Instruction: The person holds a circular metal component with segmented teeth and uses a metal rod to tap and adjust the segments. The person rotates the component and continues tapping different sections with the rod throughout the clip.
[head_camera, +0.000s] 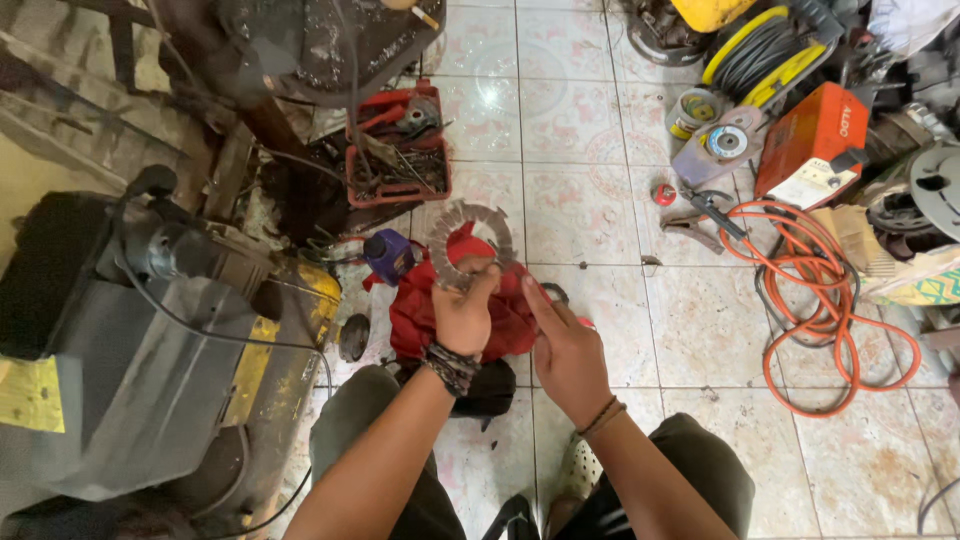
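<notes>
A: What is the left hand doing?

B: It is closed on the lower edge of a toothed metal ring, fingers pinching the rim so the ring stands up in front of the person, above a red cloth on the tiled floor. A braided band sits on that wrist.

A: And the right hand?

B: Open and flat, fingers stretched toward the ring's lower right edge, very near it. Whether the fingertips touch the metal I cannot tell. It holds nothing.

A: How would you handle the ring well from here?

B: My judgement: the teeth look sharp, so keep the grip on the flat band between teeth, not across the points. The pinch is at one spot, so the ring could swing; a second support from the open hand on the opposite side would steady it. Keeping it over the cloth is wise, since a slip onto tile could chip a tooth.

A: Anything close by?

B: A small blue bottle stands just left of the ring, beside the cloth. A red tray of tools lies further off, an orange cable coils well to the right, and a grey machine fills the left.
</notes>
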